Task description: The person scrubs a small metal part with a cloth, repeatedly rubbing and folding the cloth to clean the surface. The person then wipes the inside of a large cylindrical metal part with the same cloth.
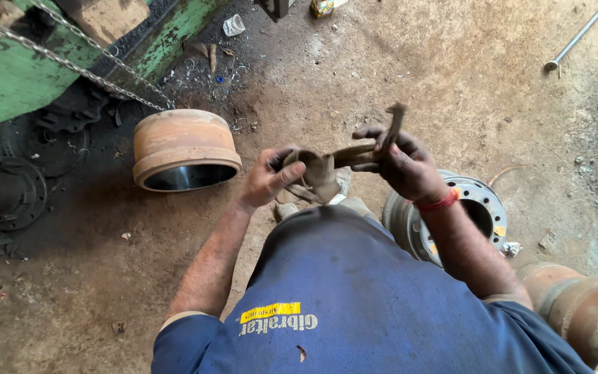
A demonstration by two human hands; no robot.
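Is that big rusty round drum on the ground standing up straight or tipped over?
Tipped. The rusty drum leans on the dirt floor, its dark open mouth facing sideways toward the camera.

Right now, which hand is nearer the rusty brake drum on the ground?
Left. The left hand is just right of the brake drum; the right hand is farther right, above the wheel rim.

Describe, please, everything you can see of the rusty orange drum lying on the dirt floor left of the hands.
The rusty orange metal drum is a short, wide cylinder, with a raised band near its open end. It lies tilted on the dirt floor, its open end facing down toward the camera, showing a dark, smooth inner wall. A steel chain ends just above it; contact is unclear. Neither hand touches it.
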